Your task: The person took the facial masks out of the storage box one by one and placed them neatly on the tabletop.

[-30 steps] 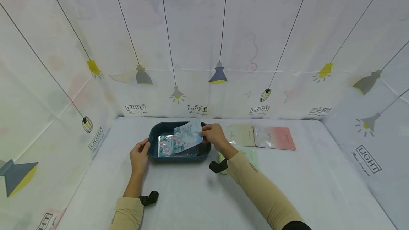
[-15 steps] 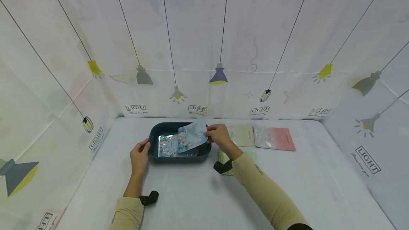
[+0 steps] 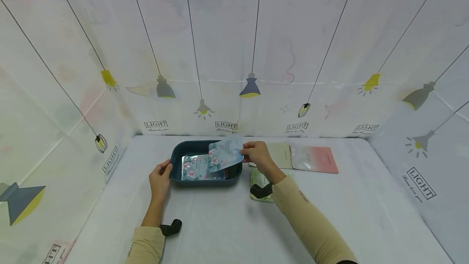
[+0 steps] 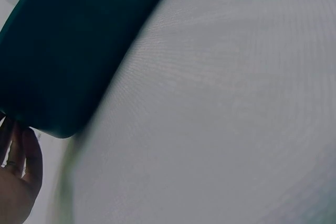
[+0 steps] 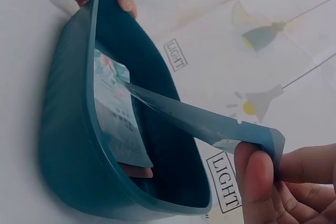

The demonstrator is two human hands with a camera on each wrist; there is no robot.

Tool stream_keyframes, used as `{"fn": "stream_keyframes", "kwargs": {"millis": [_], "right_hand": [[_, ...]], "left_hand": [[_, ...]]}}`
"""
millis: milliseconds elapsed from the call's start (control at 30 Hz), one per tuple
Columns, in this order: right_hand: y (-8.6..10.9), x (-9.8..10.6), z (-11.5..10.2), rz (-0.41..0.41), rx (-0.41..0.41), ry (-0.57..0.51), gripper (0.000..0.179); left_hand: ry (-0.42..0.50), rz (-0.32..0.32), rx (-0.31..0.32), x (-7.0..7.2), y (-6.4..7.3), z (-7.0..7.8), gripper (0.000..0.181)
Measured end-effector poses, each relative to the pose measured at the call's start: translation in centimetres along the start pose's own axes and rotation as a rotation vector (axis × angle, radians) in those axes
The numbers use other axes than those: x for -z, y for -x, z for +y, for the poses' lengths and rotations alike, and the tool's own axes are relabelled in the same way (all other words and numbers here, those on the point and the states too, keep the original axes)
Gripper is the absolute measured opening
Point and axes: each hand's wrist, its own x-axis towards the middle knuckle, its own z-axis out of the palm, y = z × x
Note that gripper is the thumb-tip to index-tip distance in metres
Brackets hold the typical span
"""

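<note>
At its left end, the dark teal plastic basin [image 3: 207, 183] is gripped by my left hand [image 3: 160, 179], thumb over the rim and fingers outside. My right hand [image 3: 258, 156] pinches the edge of a light blue floral sheet mask packet [image 3: 225, 152] between thumb and fingers. That packet hangs tilted over the basin's right half; in the right wrist view it appears nearly edge-on, its far end close to the packet below. A similar floral packet [image 5: 118, 114] lies inside the basin, with a reddish-brown edge [image 5: 137, 171] showing beneath it.
Right of the basin, a pale yellow-green packet [image 3: 280, 155] and a pink-and-white packet [image 3: 316, 159] lie flat on the white-covered table [image 3: 216, 227]. A green packet [image 3: 258, 179] lies nearer, partly under my right wrist. A printed cloth backdrop [image 3: 227, 52] surrounds the table.
My right hand has moved right with the held packet, uncovering more of the floral packet below it. The left hand and basin stay in place.
</note>
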Motion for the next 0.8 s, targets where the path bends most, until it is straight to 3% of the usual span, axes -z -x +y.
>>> {"fn": "stream_keyframes", "kwargs": {"millis": [400,800], "right_hand": [[0.2,2.1,0.3,0.004,-0.001,-0.032,0.03],[1.1,5.4,0.4,-0.005,0.009,-0.028,0.031]], "left_hand": [[-0.017,0.003,0.009,0.0,-0.1,-0.1,0.032],[0.0,-0.004,-0.01,0.1,-0.1,-0.1,0.032]]}}
